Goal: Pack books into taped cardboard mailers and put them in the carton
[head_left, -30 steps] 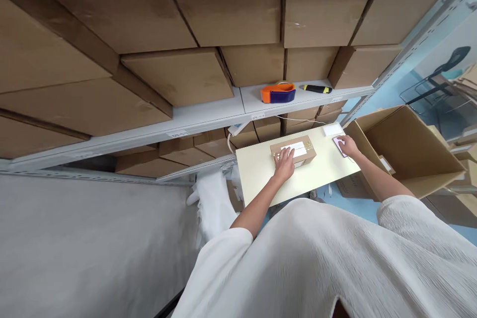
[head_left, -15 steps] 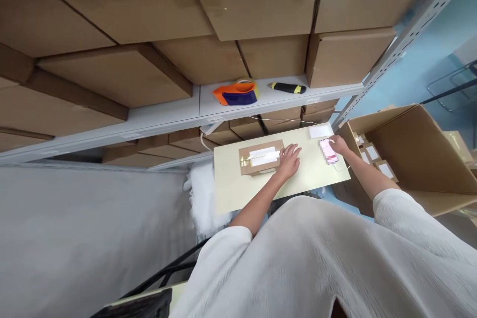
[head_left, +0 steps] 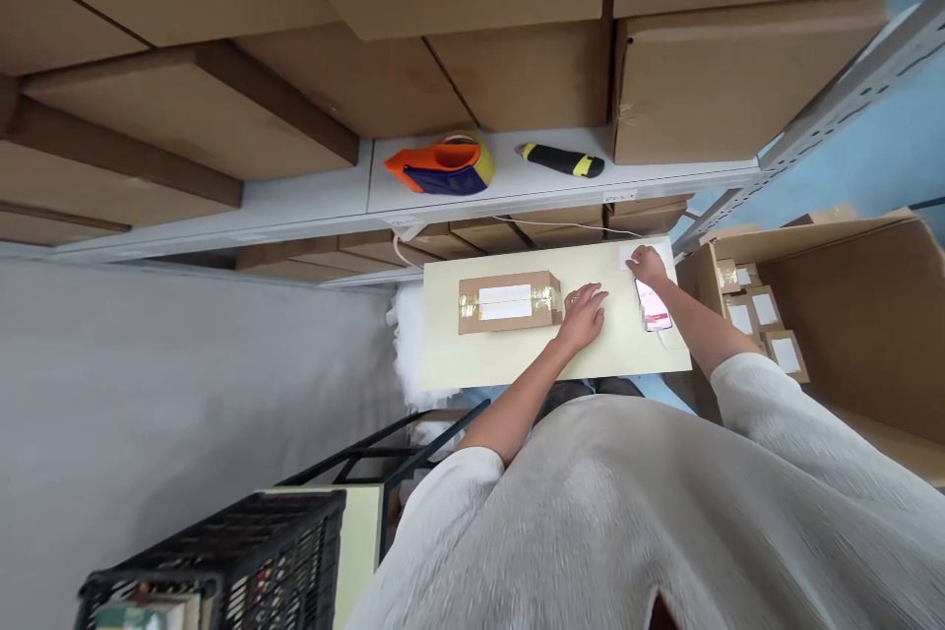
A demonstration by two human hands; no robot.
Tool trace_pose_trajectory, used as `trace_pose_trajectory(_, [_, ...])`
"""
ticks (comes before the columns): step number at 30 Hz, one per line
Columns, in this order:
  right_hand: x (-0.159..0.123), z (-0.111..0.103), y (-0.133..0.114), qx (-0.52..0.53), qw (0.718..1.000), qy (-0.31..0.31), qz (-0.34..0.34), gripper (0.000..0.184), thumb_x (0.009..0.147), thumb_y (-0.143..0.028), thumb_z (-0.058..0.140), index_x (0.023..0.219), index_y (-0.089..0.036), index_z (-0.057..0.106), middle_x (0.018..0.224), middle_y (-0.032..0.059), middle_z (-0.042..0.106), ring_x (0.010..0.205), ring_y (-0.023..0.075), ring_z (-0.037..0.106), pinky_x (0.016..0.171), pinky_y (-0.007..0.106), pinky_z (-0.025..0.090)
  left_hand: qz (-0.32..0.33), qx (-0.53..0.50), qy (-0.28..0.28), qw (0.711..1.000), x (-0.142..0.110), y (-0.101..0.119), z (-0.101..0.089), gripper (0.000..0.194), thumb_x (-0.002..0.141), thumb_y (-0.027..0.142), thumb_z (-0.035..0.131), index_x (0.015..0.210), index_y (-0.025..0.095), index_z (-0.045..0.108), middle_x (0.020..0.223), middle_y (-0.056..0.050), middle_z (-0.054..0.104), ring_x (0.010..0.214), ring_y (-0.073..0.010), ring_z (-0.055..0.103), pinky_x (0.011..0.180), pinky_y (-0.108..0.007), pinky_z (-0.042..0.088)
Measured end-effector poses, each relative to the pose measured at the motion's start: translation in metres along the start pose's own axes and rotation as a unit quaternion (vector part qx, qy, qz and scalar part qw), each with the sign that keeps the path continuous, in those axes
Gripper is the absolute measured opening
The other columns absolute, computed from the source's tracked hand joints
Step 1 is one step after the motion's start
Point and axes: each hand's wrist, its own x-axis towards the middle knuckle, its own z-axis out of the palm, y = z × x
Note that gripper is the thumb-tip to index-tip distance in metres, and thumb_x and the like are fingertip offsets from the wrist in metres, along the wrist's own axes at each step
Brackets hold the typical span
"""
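A taped cardboard box [head_left: 506, 325] with a white label on top lies on the pale yellow table [head_left: 487, 364]. Just off its right end, my left hand [head_left: 583, 317] rests on the tabletop, fingers spread and holding nothing. My right hand [head_left: 647, 266] is over a flat white pad [head_left: 624, 255] at the table's far right, its fingers bent together; whatever is between them is hidden. Directly below that hand lies a phone [head_left: 654, 307] with a lit pinkish screen and a white cable at its lower end.
On the shelf [head_left: 317, 185] ahead sit an orange-and-blue tape dispenser [head_left: 441, 167], a black-and-yellow utility knife [head_left: 562, 160] and several large cartons [head_left: 738, 89]. To the right, an open carton [head_left: 849, 315] holds small labelled boxes. A black crate [head_left: 281, 541] stands at lower left.
My right hand has moved from the phone's upper edge onto the white pad. My left hand has come off the box's end onto the table beside it. The view has shifted.
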Motion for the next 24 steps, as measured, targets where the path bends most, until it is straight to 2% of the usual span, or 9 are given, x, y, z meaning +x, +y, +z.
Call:
trace_pose_trajectory(5, [0.017,0.012,0.000,-0.030,0.999,-0.015,0.016,0.026,0.091,-0.044,0.078,0.100,-0.024,0.065,0.118,0.0134,0.068,0.101,0.0306,0.063,0.086,0.044,0.057,-0.015,-0.018,0.014,1.000,0.004,-0.006,0.007,0.056,0.105,0.017,0.048,0.158,0.029,0.062,0.174,-0.008,0.052,0.164,-0.0295,0.042,0.136,-0.056,0.031])
trace_pose_trajectory(13, [0.020,0.002,-0.005,-0.046,0.998,-0.034,0.025,0.013,0.098,-0.034,0.070,0.100,-0.022,0.070,0.119,0.0136,0.071,0.100,0.0278,0.066,0.087,0.039,0.056,-0.028,-0.045,0.022,0.998,0.006,-0.012,0.021,0.052,0.105,0.016,0.053,0.153,0.029,0.067,0.170,-0.009,0.057,0.161,-0.0296,0.047,0.135,-0.055,0.035])
trace_pose_trajectory(16, [0.017,-0.005,-0.010,-0.054,0.997,-0.044,0.029,0.010,0.098,-0.027,0.065,0.099,-0.021,0.073,0.117,0.0146,0.074,0.100,0.0282,0.068,0.087,0.039,0.056,-0.036,-0.078,0.036,0.996,0.012,-0.013,0.023,0.048,0.106,0.017,0.053,0.150,0.026,0.069,0.166,-0.009,0.061,0.157,-0.0286,0.052,0.133,-0.052,0.040])
trace_pose_trajectory(20, [0.003,-0.021,-0.011,-0.033,0.999,-0.020,-0.011,0.011,0.094,-0.025,0.065,0.095,-0.021,0.075,0.109,0.0142,0.076,0.098,0.0287,0.069,0.084,0.038,0.056,-0.060,-0.156,0.058,0.984,0.036,-0.009,0.021,0.040,0.107,0.017,0.055,0.144,0.023,0.071,0.150,-0.010,0.072,0.137,-0.0244,0.068,0.120,-0.040,0.053])
trace_pose_trajectory(22, [-0.008,-0.032,-0.009,-0.012,0.999,0.007,-0.041,0.012,0.093,-0.027,0.065,0.094,-0.021,0.076,0.109,0.0137,0.077,0.098,0.0285,0.069,0.083,0.037,0.057,-0.087,-0.185,0.067,0.977,0.056,-0.003,0.020,0.035,0.107,0.017,0.058,0.139,0.021,0.072,0.140,-0.010,0.076,0.121,-0.0222,0.074,0.111,-0.035,0.057])
trace_pose_trajectory(24, [-0.021,-0.043,-0.007,0.004,0.998,0.025,-0.062,0.013,0.094,-0.029,0.066,0.094,-0.022,0.076,0.110,0.0129,0.077,0.097,0.0276,0.069,0.085,0.037,0.057,-0.110,-0.190,0.069,0.973,0.079,0.007,0.019,0.029,0.108,0.021,0.061,0.134,0.020,0.074,0.130,-0.010,0.079,0.115,-0.0224,0.075,0.105,-0.034,0.058])
